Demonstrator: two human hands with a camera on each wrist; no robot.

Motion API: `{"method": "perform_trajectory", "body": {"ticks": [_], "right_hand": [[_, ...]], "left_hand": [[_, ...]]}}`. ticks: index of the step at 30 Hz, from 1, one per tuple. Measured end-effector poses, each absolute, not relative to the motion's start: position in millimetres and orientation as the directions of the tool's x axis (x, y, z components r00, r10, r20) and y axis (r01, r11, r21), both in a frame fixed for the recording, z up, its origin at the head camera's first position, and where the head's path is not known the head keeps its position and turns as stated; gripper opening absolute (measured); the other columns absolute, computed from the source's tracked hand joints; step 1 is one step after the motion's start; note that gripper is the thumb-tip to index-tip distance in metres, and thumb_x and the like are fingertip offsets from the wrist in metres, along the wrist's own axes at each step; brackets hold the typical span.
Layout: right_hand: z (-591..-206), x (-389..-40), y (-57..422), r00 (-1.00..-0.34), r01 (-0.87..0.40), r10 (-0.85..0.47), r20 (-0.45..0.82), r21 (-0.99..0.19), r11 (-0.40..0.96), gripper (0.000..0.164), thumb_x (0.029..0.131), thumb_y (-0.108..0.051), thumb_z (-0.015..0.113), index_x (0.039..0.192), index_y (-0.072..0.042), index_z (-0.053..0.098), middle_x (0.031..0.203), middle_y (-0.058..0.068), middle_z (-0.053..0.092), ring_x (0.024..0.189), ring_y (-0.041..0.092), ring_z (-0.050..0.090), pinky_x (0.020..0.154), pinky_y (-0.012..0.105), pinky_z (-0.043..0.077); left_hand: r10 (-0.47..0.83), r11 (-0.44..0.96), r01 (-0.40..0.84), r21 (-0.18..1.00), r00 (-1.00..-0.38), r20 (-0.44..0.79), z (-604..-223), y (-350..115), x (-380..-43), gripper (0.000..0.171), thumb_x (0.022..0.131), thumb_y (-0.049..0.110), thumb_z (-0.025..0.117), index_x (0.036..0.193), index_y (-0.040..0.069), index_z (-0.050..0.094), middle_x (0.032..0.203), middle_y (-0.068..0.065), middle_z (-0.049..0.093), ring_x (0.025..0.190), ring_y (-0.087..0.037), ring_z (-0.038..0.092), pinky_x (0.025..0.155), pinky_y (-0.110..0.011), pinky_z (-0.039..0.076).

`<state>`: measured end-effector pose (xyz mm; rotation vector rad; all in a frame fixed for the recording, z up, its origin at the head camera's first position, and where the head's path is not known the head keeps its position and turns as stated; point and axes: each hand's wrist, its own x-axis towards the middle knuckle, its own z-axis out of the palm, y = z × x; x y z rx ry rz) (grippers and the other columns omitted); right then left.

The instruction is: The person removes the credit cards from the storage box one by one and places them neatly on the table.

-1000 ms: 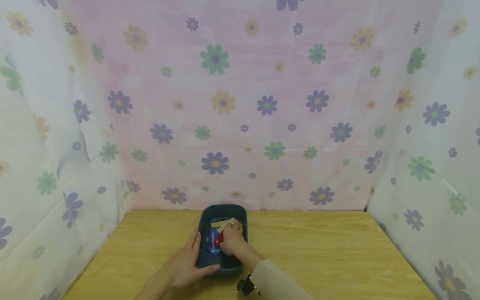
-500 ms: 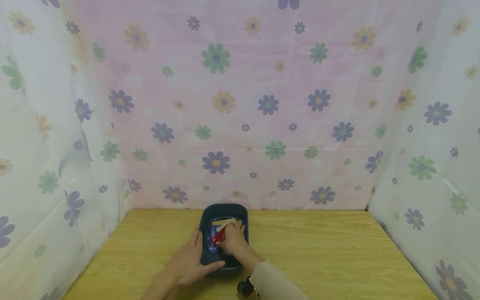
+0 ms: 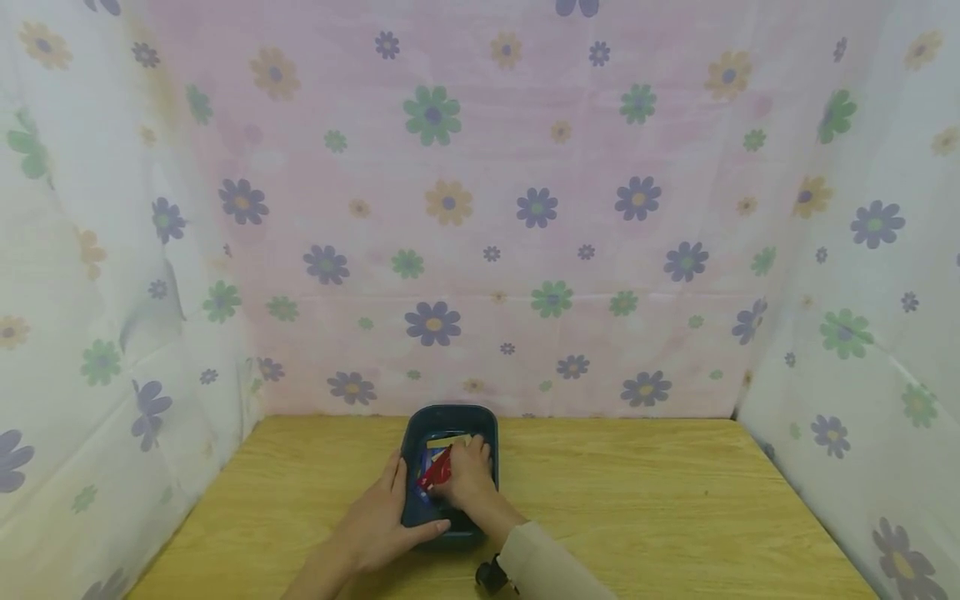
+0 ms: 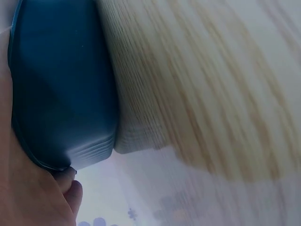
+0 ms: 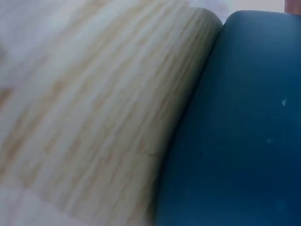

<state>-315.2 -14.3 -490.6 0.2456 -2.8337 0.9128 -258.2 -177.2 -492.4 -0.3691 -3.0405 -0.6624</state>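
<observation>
A dark blue plastic bin point(image 3: 450, 415) stands on the table, with several small packets in it. My left hand point(image 3: 371, 521) steadies it, straight fingers along the left wall and thumb across the near rim. The left wrist view shows this hand point(image 4: 33, 197) against the bin's outer wall point(image 4: 66, 80). My right hand point(image 3: 468, 475) reaches inside and pinches a red packet point(image 3: 435, 472). Partly under the red packet lie a blue packet point(image 3: 422, 493) and a cream-coloured strip point(image 3: 444, 442). In the right wrist view the bin wall point(image 5: 235, 117) fills the right side; only a bit of finger shows.
The wood-grain table point(image 3: 637, 500) spreads to both sides of the bin. Flower-printed cloth point(image 3: 480, 208) hangs behind and on both sides. A black device point(image 3: 491, 575) is strapped at the right wrist, beside a beige sleeve point(image 3: 551, 567).
More of the red packet shows now, shifted slightly left and toward me over the blue packet. The right fingers have moved a little; the left hand stays on the bin.
</observation>
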Motion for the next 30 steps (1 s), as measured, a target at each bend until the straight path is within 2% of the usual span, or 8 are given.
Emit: {"method": "perform_trajectory", "body": {"ticks": [3,7,10,13,15,21,26,30], "right_hand": [[-488,-314,-14,-0.968,-0.228,-0.124,0.22,-0.549,0.804,0.072,0.072,-0.026,0.096,0.123,0.011,0.061,0.113,0.022,0.054,0.106,0.037,0.053,0.097,0.052,0.052],[-484,-313,-11,-0.956,-0.271,-0.158,0.245,-0.545,0.793,0.046,0.084,-0.016,0.086,0.115,0.01,0.064,0.104,0.018,0.058,0.099,0.031,0.057,0.092,0.046,0.055],[-481,-315,-9,-0.952,-0.291,-0.18,0.246,-0.557,0.778,0.025,0.088,-0.009,0.08,0.103,0.005,0.066,0.092,0.012,0.061,0.086,0.025,0.061,0.078,0.04,0.059],[-478,-317,-7,-0.955,-0.293,-0.206,0.212,-0.595,0.748,0.016,0.088,-0.005,0.078,0.094,0.001,0.065,0.082,0.009,0.061,0.071,0.02,0.062,0.062,0.033,0.057],[-477,-317,-6,-0.953,-0.303,-0.231,0.196,-0.604,0.738,0.017,0.088,-0.005,0.078,0.097,0.001,0.066,0.083,0.008,0.064,0.069,0.018,0.063,0.058,0.03,0.056],[-472,-317,-2,-0.929,-0.369,-0.3,0.216,-0.583,0.724,0.036,0.088,-0.003,0.078,0.122,0.0,0.067,0.097,0.011,0.072,0.08,0.02,0.069,0.064,0.029,0.058],[-466,-314,4,-0.921,-0.383,-0.338,0.195,-0.619,0.685,0.034,0.087,0.002,0.075,0.12,-0.001,0.066,0.087,0.008,0.068,0.067,0.015,0.062,0.054,0.027,0.052],[-462,-314,9,-0.91,-0.399,-0.37,0.186,-0.632,0.664,0.033,0.086,0.004,0.074,0.117,-0.001,0.063,0.085,0.007,0.066,0.065,0.014,0.06,0.052,0.027,0.05]], "left_hand": [[0.233,0.882,0.239,0.407,-0.97,0.066,-493,-177,-260,0.129,0.079,0.087,0.057,0.158,-0.009,0.023,0.168,-0.026,0.014,0.142,-0.047,0.041,0.109,-0.058,0.043],[0.238,0.879,0.249,0.406,-0.968,0.078,-494,-177,-261,0.128,0.079,0.086,0.057,0.158,-0.01,0.024,0.168,-0.026,0.015,0.142,-0.047,0.042,0.109,-0.058,0.044],[0.24,0.876,0.249,0.414,-0.968,0.075,-494,-177,-262,0.129,0.079,0.086,0.058,0.158,-0.01,0.024,0.168,-0.026,0.014,0.142,-0.046,0.042,0.109,-0.057,0.044],[0.237,0.873,0.241,0.423,-0.969,0.063,-493,-178,-261,0.129,0.079,0.086,0.058,0.158,-0.01,0.023,0.168,-0.025,0.013,0.142,-0.047,0.042,0.108,-0.058,0.045],[0.235,0.874,0.235,0.424,-0.97,0.053,-493,-178,-260,0.128,0.08,0.085,0.059,0.158,-0.01,0.024,0.168,-0.025,0.013,0.141,-0.047,0.042,0.107,-0.058,0.045],[0.238,0.874,0.241,0.422,-0.969,0.06,-493,-178,-259,0.127,0.08,0.085,0.059,0.157,-0.011,0.026,0.167,-0.027,0.015,0.14,-0.048,0.043,0.106,-0.059,0.046],[0.245,0.871,0.247,0.425,-0.968,0.061,-494,-178,-259,0.127,0.08,0.085,0.059,0.158,-0.01,0.024,0.167,-0.027,0.015,0.14,-0.049,0.043,0.106,-0.058,0.046],[0.245,0.865,0.246,0.437,-0.968,0.06,-492,-178,-259,0.128,0.08,0.085,0.059,0.158,-0.009,0.022,0.167,-0.027,0.016,0.14,-0.049,0.044,0.106,-0.059,0.046]]}}
